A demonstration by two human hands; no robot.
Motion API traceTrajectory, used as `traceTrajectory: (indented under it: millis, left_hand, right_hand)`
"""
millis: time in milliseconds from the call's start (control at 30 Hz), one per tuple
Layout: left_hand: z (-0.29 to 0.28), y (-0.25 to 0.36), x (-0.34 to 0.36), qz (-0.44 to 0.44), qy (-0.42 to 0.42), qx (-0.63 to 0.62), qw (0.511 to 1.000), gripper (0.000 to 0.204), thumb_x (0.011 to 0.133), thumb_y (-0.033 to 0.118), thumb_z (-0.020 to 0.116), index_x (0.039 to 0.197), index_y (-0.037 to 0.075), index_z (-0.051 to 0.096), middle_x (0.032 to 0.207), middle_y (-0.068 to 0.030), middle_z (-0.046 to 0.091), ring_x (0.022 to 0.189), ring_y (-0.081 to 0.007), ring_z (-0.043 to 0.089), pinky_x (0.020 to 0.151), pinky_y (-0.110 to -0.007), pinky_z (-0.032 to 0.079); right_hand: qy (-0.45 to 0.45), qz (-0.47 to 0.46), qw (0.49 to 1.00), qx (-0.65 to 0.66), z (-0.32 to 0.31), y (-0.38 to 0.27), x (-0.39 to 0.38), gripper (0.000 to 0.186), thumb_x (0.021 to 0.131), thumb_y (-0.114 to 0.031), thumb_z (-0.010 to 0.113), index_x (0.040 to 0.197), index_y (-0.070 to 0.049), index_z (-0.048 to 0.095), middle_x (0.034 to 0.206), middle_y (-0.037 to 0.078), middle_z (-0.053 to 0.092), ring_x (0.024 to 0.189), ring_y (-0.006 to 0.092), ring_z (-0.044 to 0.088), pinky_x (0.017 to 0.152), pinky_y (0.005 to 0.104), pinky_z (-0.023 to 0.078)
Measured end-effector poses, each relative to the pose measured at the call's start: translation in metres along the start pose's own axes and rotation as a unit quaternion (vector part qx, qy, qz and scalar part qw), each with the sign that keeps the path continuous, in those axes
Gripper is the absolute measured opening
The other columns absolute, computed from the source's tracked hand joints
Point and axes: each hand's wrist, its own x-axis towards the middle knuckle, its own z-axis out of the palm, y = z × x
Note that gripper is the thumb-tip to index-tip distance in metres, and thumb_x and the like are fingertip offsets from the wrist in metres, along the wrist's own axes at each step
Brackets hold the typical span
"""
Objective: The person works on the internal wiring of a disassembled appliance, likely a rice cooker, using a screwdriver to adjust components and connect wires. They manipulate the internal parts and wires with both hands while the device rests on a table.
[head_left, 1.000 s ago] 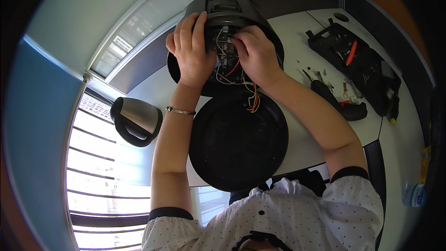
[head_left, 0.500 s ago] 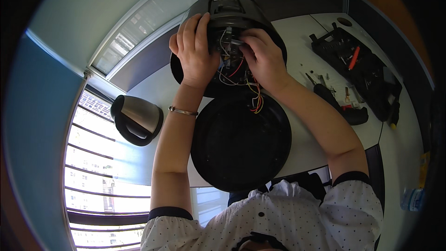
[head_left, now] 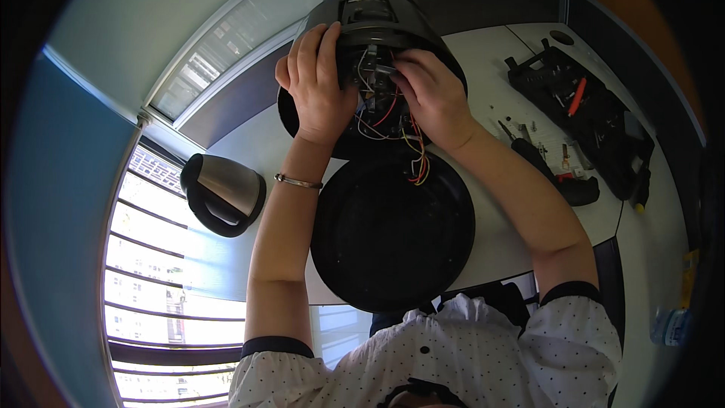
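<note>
A dark, rounded appliance (head_left: 411,23) lies on its side at the far middle of the table, its underside open toward me. Inside it run white, red and yellow wires (head_left: 389,115) around small grey and black parts. My left hand (head_left: 316,94) is closed over the near-left rim, fingers on the outer shell and thumb by the opening. Thumb and fingers of my right hand (head_left: 438,106) are pinched at a small grey metal part (head_left: 385,71) in the opening; their tips are partly hidden. Several coloured wires hang from the opening to a round black base cover (head_left: 393,238) close to my body.
To the left stands a steel and black electric kettle (head_left: 232,185), near the window blinds. On the right lie an open black tool case (head_left: 544,75) with a red tool (head_left: 577,97) in it, a black power screwdriver (head_left: 580,190) and loose small parts. A plastic bottle (head_left: 667,326) is at the lower right.
My right hand has shifted very slightly down and right, still pinched at the grey part. The left hand, the appliance and the cover look almost the same.
</note>
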Motion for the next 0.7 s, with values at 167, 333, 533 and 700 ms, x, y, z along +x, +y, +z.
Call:
traceTrajectory:
  millis: [167,333,533,700]
  left_hand:
    - [0.0002,0.0004,0.0011,0.0,-0.004,-0.002,1.0,0.073,0.059,0.003,0.066,0.13,0.01,0.051,0.124,-0.005,0.053,0.115,-0.0228,0.051,0.096,-0.038,0.029]
    - [0.0008,-0.0017,-0.0003,0.0,-0.006,0.013,1.0,0.077,0.057,0.005,0.071,0.131,0.011,0.05,0.125,-0.005,0.054,0.115,-0.0227,0.052,0.098,-0.036,0.029]
    - [-0.0001,0.0016,0.0001,-0.013,0.0,-0.006,1.0,0.072,0.059,0.001,0.065,0.129,0.01,0.052,0.123,-0.0048,0.052,0.117,-0.0226,0.049,0.096,-0.038,0.029]
    - [0.0003,-0.0015,-0.0012,-0.008,-0.011,0.008,1.0,0.078,0.057,0.006,0.073,0.131,0.011,0.049,0.125,-0.0051,0.054,0.116,-0.0228,0.051,0.098,-0.036,0.028]
  right_hand:
    - [-0.009,-0.021,1.0,-0.017,-0.0015,0.0021,0.0015,0.017,0.077,-0.001,0.065,0.094,0.0,0.062,0.099,0.011,0.059,0.083,0.0273,0.063,0.069,0.0328,0.055]
    - [0.013,-0.015,0.997,-0.072,-0.0049,0.0017,0.002,0.024,0.072,-0.006,0.074,0.093,-0.003,0.063,0.092,0.008,0.062,0.078,0.0252,0.064,0.063,0.0323,0.053]
    - [-0.017,0.061,0.991,-0.121,-0.0083,0.0022,-0.0021,0.027,0.069,-0.016,0.079,0.089,-0.008,0.062,0.078,0.004,0.061,0.063,0.0213,0.062,0.051,0.0305,0.048]
    - [-0.026,0.044,0.991,-0.122,-0.0072,0.0036,-0.0024,0.026,0.071,-0.017,0.078,0.09,-0.008,0.063,0.079,0.003,0.061,0.064,0.0211,0.062,0.05,0.0313,0.048]
